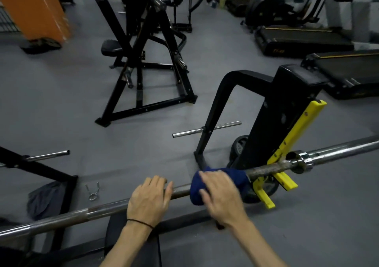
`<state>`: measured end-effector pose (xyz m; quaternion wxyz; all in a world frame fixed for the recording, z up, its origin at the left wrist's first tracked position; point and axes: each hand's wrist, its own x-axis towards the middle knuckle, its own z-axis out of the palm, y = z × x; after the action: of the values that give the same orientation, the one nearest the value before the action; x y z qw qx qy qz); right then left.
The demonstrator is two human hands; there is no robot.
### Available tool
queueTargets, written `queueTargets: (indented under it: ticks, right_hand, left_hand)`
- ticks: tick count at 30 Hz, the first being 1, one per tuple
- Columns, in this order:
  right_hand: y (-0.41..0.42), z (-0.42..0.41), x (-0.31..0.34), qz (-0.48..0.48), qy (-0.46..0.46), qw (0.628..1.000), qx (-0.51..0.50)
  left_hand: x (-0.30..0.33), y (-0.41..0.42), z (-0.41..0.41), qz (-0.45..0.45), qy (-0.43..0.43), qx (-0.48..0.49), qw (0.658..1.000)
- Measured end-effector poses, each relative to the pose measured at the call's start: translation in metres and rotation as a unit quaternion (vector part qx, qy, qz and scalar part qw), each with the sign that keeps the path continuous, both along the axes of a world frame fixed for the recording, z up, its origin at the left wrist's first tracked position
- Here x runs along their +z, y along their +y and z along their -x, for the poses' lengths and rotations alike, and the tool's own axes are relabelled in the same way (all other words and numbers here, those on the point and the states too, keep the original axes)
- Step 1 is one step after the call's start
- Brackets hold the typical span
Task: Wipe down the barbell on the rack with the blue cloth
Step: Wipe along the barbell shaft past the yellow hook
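1. Across the lower frame, the steel barbell (106, 210) runs slantwise from lower left to upper right, resting in the yellow plastic hook (287, 154) of a black rack upright (264, 127); its shaft looks rusty and rough near the hook, smoother and shinier on the sleeve.
2. The left hand (148, 200) grips the bar from above, fingers curled over it, a thin black band on the wrist.
3. The right hand (220, 190) presses the soft, bunched blue cloth (235, 177) around the bar, fingers curled on the fabric, just beside the hook.
4. A wire spring collar (93, 190) lies on the grey matte floor (61, 106).
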<state>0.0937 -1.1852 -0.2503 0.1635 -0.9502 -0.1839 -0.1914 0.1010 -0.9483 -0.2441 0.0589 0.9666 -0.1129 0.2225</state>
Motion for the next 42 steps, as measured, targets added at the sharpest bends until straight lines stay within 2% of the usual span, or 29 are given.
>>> queueTargets:
  ticks: [3, 5, 6, 9, 11, 13, 15, 17, 20, 21, 23, 25, 27, 29, 31, 33, 34, 35, 37, 40, 42]
  right_hand:
    - [-0.040, -0.012, 0.005, -0.036, -0.025, 0.991, -0.130]
    - [-0.012, -0.010, -0.002, -0.076, -0.030, 0.971, -0.226]
    - [0.015, -0.008, -0.007, -0.096, -0.033, 0.966, -0.238]
    - [0.092, 0.010, -0.016, -0.136, -0.026, 0.983, -0.119]
    - [0.093, 0.019, -0.010, -0.083, -0.008, 0.996, -0.025]
    - [0.055, 0.011, -0.003, -0.019, -0.003, 1.000, 0.023]
    - [0.006, -0.001, -0.004, -0.009, -0.013, 1.000, -0.008]
    - [-0.027, -0.006, -0.001, -0.031, -0.025, 0.996, -0.085]
    - [0.002, -0.006, -0.005, -0.113, -0.012, 0.973, -0.203]
    - [0.025, -0.003, -0.003, -0.144, -0.001, 0.966, -0.215]
    - [0.060, 0.011, -0.002, -0.161, 0.020, 0.975, -0.152]
    - [0.052, 0.022, -0.002, -0.082, 0.026, 0.996, -0.025]
    - [0.008, 0.012, 0.001, 0.015, 0.016, 0.998, 0.059]
    - [-0.042, 0.000, 0.000, 0.043, 0.000, 0.999, 0.023]
    - [-0.069, -0.005, 0.001, 0.011, -0.014, 0.996, -0.089]
    - [-0.042, -0.005, -0.003, -0.062, -0.018, 0.979, -0.193]
    - [-0.014, -0.003, -0.005, -0.112, -0.016, 0.971, -0.210]
    - [0.016, 0.001, -0.003, -0.147, -0.014, 0.971, -0.188]
    - [0.063, 0.018, -0.005, -0.155, 0.015, 0.984, -0.088]
    - [0.044, 0.025, -0.006, -0.035, 0.022, 0.999, 0.029]
    - [-0.003, 0.014, -0.009, 0.015, 0.018, 0.999, 0.023]
  left_hand:
    - [0.000, -0.001, -0.002, -0.010, -0.021, -0.003, 1.000]
    - [-0.001, -0.003, -0.004, -0.021, -0.047, -0.005, 0.999]
    - [-0.003, -0.003, -0.005, -0.026, -0.056, -0.007, 0.998]
    - [-0.009, -0.001, -0.007, -0.037, -0.070, -0.017, 0.997]
    - [-0.009, 0.001, -0.005, -0.044, -0.082, -0.026, 0.995]
    - [-0.005, 0.000, -0.004, -0.053, -0.092, -0.024, 0.994]
    - [0.000, -0.002, -0.005, -0.050, -0.085, -0.010, 0.995]
    - [0.000, -0.005, -0.001, -0.052, -0.090, -0.010, 0.995]
    - [-0.003, -0.006, -0.004, -0.064, -0.096, -0.009, 0.993]
    - [-0.005, -0.005, -0.004, -0.067, -0.093, -0.006, 0.993]
    - [-0.008, -0.004, -0.004, -0.083, -0.083, 0.001, 0.993]
    - [-0.007, -0.005, -0.002, -0.091, -0.058, 0.010, 0.994]
    - [-0.007, -0.002, 0.004, -0.069, -0.025, 0.014, 0.997]
    - [-0.012, 0.001, 0.012, -0.043, -0.020, 0.008, 0.999]
    - [-0.017, 0.004, 0.020, -0.047, -0.033, -0.012, 0.998]
    - [-0.018, 0.004, 0.020, -0.054, -0.040, -0.032, 0.997]
    - [-0.017, 0.004, 0.019, -0.052, -0.045, -0.039, 0.997]
    - [-0.018, 0.005, 0.018, -0.050, -0.050, -0.044, 0.997]
    - [-0.020, 0.008, 0.016, -0.045, -0.073, -0.068, 0.994]
    - [-0.024, 0.013, 0.017, -0.036, -0.106, -0.110, 0.988]
    - [-0.021, 0.014, 0.014, -0.061, -0.105, -0.093, 0.988]
